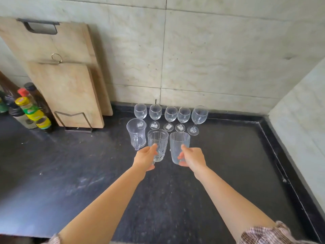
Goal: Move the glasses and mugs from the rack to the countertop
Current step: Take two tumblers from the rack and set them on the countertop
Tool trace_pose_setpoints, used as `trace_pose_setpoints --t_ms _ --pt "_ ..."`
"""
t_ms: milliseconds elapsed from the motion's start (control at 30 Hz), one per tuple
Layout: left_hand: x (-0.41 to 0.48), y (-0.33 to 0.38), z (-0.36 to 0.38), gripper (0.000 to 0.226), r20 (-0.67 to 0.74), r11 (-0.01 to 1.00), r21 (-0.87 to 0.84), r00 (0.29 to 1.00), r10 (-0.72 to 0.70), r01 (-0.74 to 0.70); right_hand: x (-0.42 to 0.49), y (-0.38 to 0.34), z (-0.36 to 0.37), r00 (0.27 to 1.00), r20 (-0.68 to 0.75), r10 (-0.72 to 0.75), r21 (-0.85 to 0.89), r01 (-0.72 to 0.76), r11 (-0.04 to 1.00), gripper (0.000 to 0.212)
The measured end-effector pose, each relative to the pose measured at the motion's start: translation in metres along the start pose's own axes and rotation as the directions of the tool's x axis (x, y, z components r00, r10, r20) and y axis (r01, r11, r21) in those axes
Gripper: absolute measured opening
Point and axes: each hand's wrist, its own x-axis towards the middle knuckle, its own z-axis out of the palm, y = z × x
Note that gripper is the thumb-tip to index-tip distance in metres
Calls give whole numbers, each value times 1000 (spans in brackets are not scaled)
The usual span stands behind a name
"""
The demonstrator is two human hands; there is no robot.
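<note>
My left hand (146,158) grips a cut-glass mug (157,140) low on its side, near the handle. My right hand (192,158) holds a clear ribbed tumbler (179,146) near its base. Both glasses are upright, at or just above the dark countertop (88,173). Another clear glass mug (136,133) stands just left of them, its handle towards me. Behind, several stemmed wine glasses (170,114) stand in a row along the wall. The rack is out of view.
Two wooden cutting boards (66,92) lean against the wall at the left in a wire stand. Several sauce bottles (31,110) crowd the far left. A raised black rim (274,147) borders the counter at the right.
</note>
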Motion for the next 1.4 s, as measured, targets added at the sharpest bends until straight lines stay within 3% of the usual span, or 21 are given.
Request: trace_pose_setpoints --t_ms 133,600,867,1100,1400 --pt "33 3 17 24 -39 998 -51 999 21 -23 36 -5 6 999 23 36 45 -37 998 45" --pt "78 -18 44 34 -121 990 -94 988 91 -103 77 13 25 1000 22 13 202 -17 979 39" --pt "79 -29 44 25 -41 987 -116 993 109 -113 75 18 36 1000 28 -3 147 -1 989 36" --pt "82 -35 41 35 -48 992 -82 995 89 -93 70 23 38 999 -39 35 166 -28 986 35" --pt "72 -24 26 43 -80 991 113 993 83 -73 61 15 30 992 -121 -37 18 40 999 44"
